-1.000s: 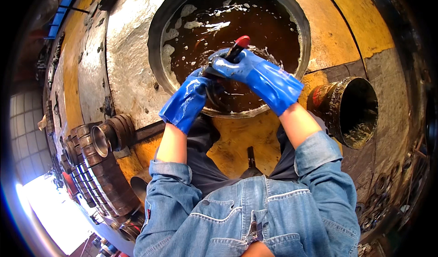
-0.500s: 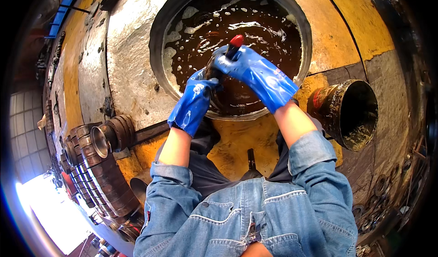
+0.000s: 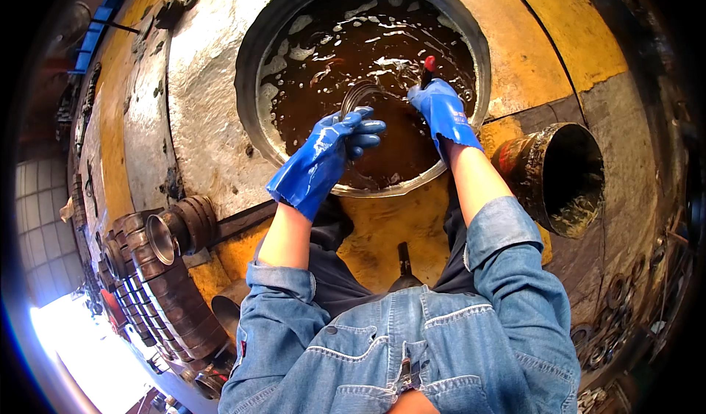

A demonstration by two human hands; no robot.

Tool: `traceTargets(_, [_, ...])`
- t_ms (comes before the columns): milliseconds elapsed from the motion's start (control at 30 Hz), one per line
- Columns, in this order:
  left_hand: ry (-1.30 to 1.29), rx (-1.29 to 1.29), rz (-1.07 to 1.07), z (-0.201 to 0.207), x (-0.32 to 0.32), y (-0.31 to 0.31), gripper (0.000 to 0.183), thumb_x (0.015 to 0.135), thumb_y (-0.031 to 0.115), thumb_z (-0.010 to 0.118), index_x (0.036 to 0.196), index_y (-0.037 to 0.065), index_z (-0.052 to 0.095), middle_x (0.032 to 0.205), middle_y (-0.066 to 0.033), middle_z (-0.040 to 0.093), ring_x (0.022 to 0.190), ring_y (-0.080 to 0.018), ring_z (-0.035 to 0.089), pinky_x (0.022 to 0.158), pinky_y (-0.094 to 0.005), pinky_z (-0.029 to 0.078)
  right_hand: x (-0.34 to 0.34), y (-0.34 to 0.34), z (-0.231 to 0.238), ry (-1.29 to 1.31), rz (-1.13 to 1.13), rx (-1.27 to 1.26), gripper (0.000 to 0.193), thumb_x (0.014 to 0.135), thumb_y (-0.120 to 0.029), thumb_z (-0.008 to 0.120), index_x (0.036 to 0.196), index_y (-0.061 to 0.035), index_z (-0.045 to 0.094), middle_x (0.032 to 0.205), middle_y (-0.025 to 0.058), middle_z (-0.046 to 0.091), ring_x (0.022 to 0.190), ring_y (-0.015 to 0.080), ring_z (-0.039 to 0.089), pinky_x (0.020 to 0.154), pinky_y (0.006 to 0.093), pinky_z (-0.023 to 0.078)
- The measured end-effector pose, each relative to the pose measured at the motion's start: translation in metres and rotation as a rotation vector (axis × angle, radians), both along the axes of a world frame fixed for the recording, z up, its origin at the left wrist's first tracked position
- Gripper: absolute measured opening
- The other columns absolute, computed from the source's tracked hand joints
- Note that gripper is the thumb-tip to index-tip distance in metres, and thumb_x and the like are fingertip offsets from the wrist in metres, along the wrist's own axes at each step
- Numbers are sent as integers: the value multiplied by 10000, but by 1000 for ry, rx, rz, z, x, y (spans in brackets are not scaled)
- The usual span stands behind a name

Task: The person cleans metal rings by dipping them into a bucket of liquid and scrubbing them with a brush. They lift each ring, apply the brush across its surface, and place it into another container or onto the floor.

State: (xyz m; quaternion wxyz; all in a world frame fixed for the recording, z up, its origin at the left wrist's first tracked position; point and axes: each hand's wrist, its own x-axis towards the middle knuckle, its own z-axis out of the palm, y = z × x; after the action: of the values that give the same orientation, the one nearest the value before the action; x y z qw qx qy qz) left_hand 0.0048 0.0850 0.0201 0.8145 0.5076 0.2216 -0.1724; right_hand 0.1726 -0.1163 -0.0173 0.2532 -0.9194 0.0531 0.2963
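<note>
A round dark tub (image 3: 248, 83) of brown, foamy liquid stands in front of me. My left hand (image 3: 331, 145), in a blue rubber glove, is over its near left part. It grips a grooved metal ring (image 3: 362, 90) between thumb and fingers, the other fingers partly stretched out. The ring's lower part is hidden by the glove. My right hand (image 3: 443, 112), gloved alike, is over the tub's right side, closed round a black handle with a red end (image 3: 429, 67). The rest of that tool is hidden by the hand, so its kind does not show.
Right of the tub a greasy open cylinder (image 3: 570, 179) lies on its side. Stacked dark metal rings (image 3: 173, 289) and a flanged metal part (image 3: 165, 234) are at the left. More loose rings (image 3: 614, 304) lie at the far right. Stained metal plates (image 3: 213, 112) cover the floor.
My hands have moved apart: the right hand went rightward with its red-ended tool, away from the left. The metal ring in my left hand now shows more clearly.
</note>
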Motion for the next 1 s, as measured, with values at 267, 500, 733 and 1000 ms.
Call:
traceTargets(267, [-188,-211,256,-33,-7,-10,483,1028,130,731,1456,-23,568,1320,-199,710,967,-224,731,959,-401,616,-5,-36,15,-348,-196,358,414,980,-378,652,1071,18,731,897,186,748,834,312,722,799,436,559])
traceTargets(500, [116,-96,295,-49,-12,30,436,1103,264,588,1417,-37,605,1263,-207,745,850,-249,737,861,-357,627,-9,-5,15,-202,-86,604,419,978,-368,693,1163,6,731,1041,148,773,945,224,718,885,393,560])
traceTargets(733, [-79,181,347,-38,-35,22,321,1076,76,594,1357,-78,631,1230,-190,743,1077,-265,744,964,-365,628,-59,68,56,124,459,972,369,935,-375,726,1185,-111,790,1057,112,799,976,162,699,937,329,535])
traceTargets(1000, [-59,219,368,-24,-29,13,316,1075,125,651,1332,-57,660,1246,-191,753,1061,-234,741,972,-353,603,-12,45,5,-134,33,796,276,1005,-287,665,1077,-39,763,960,87,803,851,197,738,795,340,579])
